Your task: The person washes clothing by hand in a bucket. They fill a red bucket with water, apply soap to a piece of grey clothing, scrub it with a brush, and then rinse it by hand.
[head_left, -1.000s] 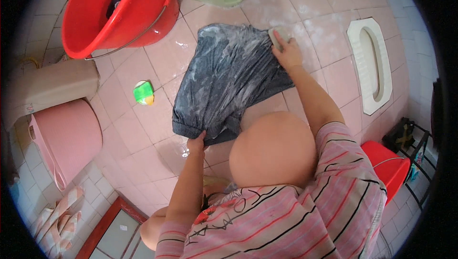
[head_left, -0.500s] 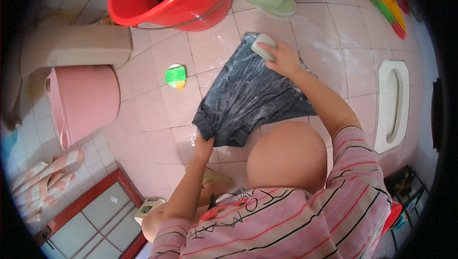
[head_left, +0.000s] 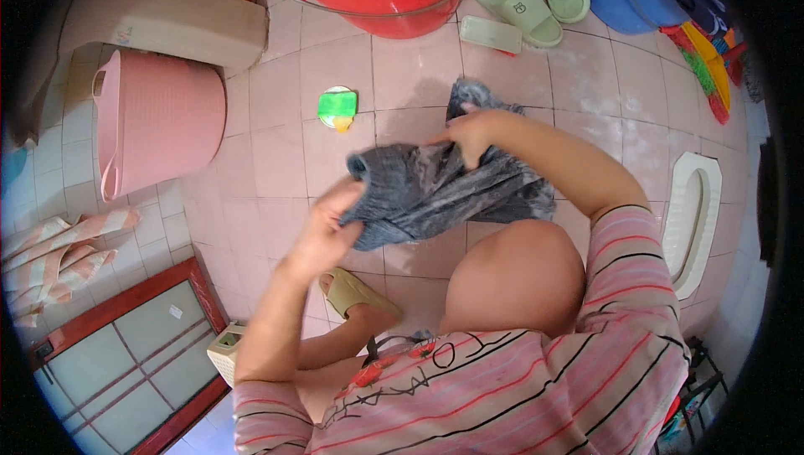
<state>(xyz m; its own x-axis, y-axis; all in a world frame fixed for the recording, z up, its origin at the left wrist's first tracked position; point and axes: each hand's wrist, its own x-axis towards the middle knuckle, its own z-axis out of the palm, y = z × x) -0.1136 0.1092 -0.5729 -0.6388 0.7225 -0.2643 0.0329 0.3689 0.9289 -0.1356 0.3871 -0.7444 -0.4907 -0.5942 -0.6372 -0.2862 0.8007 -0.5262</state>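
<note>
The left hand (head_left: 325, 233), slightly blurred, has its grip pinching the banded end of a grey garment (head_left: 410, 195) between thumb and fingers, while the right hand (head_left: 474, 137) lies over the bunched middle, and whether its grip pinches the cloth cannot be told. The garment is in front of the bare knee (head_left: 519, 279), over the tiled floor (head_left: 272, 153). Beyond it are a green block (head_left: 337, 104), a pale brush (head_left: 490, 34) beside a slipper (head_left: 512, 7), and a red bucket (head_left: 419, 19).

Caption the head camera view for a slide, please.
Left hand and right hand holding a grey garment over pink tiles, a brush near the red bucket.
</note>
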